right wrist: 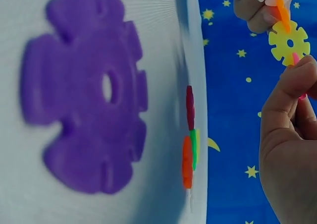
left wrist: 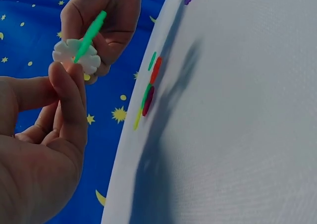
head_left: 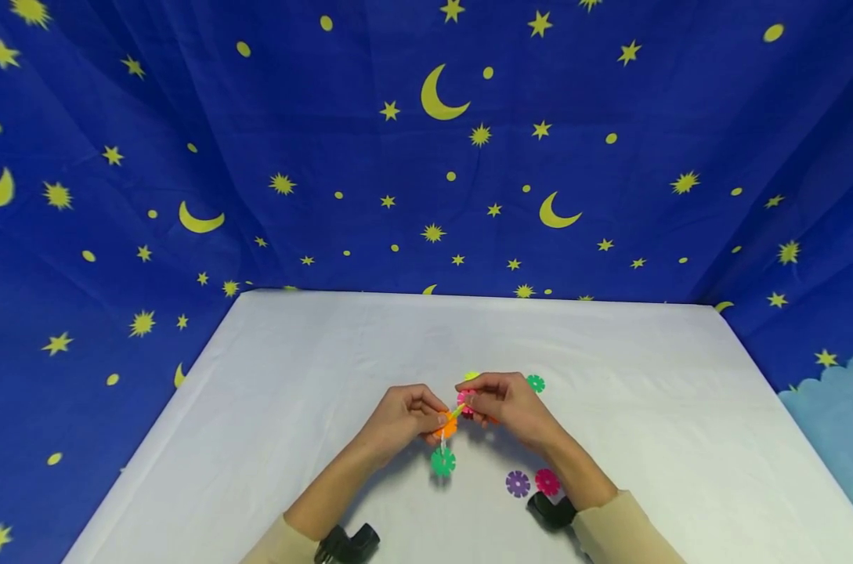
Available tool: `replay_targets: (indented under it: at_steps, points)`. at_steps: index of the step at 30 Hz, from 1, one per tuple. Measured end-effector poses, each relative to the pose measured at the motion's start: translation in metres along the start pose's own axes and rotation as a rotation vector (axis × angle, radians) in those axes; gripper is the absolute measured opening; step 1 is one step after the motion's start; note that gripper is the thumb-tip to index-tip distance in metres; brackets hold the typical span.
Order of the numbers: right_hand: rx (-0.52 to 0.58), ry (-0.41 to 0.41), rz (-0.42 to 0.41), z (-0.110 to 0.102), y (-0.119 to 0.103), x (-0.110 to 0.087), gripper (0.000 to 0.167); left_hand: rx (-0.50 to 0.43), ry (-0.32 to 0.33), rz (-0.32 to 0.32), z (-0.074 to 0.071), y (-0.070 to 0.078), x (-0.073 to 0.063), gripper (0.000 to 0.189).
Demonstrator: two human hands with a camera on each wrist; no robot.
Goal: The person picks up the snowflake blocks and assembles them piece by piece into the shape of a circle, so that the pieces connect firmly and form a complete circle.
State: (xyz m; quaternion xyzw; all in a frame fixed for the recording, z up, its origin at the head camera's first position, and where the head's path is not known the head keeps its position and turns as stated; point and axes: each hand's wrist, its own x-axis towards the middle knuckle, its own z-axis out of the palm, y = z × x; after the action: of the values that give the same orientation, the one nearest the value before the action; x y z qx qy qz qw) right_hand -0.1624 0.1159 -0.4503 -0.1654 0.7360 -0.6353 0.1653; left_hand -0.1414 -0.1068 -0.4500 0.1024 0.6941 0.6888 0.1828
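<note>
Both hands hold a linked chain of notched plastic discs above the white table. My left hand [head_left: 398, 419] pinches the orange disc [head_left: 450, 428] between thumb and fingers. Below it hang a white disc [left wrist: 90, 64], seen nearly edge-on in the head view, and a green disc [head_left: 443, 463]. From the orange disc, a yellow disc [right wrist: 278, 49] leads toward my right hand [head_left: 514, 407]. That hand pinches a pink disc [head_left: 463, 402], which sits in the yellow disc's edge. In the right wrist view, the fingers hide most of the pink disc.
A purple disc [head_left: 518, 484] and a crimson disc [head_left: 548, 482] lie near my right forearm. Beyond the right hand lie a green disc [head_left: 536, 383] and a yellow one [head_left: 471, 375], partly hidden. Blue starry cloth [head_left: 370, 157] surrounds the white table [head_left: 645, 368].
</note>
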Motion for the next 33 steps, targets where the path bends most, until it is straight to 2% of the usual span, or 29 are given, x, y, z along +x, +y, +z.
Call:
replay_targets:
  at_steps: [6,10,22,33]
  points:
    - [0.007,0.003,0.030,-0.002,-0.004,-0.001,0.030,-0.045,-0.032,-0.013,-0.001,0.000,0.001,0.012]
    - [0.005,-0.001,0.020,-0.004,-0.006,-0.001,0.030,-0.059,-0.023,-0.008,0.000,-0.001,0.002,0.013]
    - [0.177,0.034,0.040,0.003,-0.007,0.001,0.026,-0.042,0.026,-0.032,0.002,-0.003,0.004,0.026]
    - [0.114,0.025,0.063,0.008,-0.011,0.000,0.024,-0.061,0.007,-0.022,0.002,-0.003,0.002,0.028]
